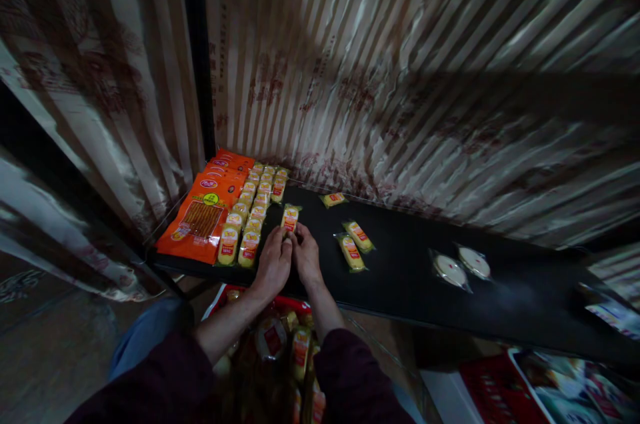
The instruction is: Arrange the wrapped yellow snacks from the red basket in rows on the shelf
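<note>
Between the fingertips of my left hand (276, 257) and my right hand (306, 254) is a wrapped snack cake (290, 218), yellow with a red and white label. Both hands are closed on its near end, just above the black shelf (400, 264). To the left, more wrapped cakes (249, 247) lie in overlapping rows. Beyond them lie flat orange snack bags (200, 217). Right of my hands rest two loose wrapped cakes (353, 252), and another loose cake (333, 199) is farther back.
Two round white wrapped pastries (450, 271) lie farther right on the shelf. Below my arms stands a red-rimmed crate (220, 297) of packaged snacks. Another red crate (490, 387) is at lower right. A patterned curtain (350, 77) hangs behind, beside a dark post (197, 44).
</note>
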Demonstrator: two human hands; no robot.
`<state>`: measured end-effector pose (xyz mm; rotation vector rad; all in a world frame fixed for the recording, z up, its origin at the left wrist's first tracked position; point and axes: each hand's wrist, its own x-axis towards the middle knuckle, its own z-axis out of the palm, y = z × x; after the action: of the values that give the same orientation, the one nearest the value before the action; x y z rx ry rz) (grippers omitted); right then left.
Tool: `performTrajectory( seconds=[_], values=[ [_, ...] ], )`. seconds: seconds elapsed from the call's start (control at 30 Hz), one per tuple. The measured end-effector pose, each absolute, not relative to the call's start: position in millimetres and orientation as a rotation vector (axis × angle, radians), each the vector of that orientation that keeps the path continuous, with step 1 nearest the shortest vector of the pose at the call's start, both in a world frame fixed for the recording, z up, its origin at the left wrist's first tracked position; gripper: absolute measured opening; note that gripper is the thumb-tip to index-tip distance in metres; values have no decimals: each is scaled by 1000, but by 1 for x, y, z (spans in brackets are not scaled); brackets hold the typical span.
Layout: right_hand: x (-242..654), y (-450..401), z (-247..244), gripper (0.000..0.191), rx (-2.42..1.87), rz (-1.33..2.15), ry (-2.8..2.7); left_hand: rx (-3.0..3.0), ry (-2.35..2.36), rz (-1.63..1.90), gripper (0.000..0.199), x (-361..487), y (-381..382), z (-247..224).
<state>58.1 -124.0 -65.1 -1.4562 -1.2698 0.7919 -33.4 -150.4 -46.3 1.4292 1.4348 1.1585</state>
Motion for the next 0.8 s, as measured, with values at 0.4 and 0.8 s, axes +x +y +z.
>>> performTrajectory(
  seconds=[0.4,0.8],
  values=[
    [54,-78,-80,29,-1447,722,-1281,1393,1439,1158,43,-28,-113,-49],
    [51,-56,-80,30,-1436,712,-1322,1398,1547,1182,38,-20,-90,-47]
  ],
)
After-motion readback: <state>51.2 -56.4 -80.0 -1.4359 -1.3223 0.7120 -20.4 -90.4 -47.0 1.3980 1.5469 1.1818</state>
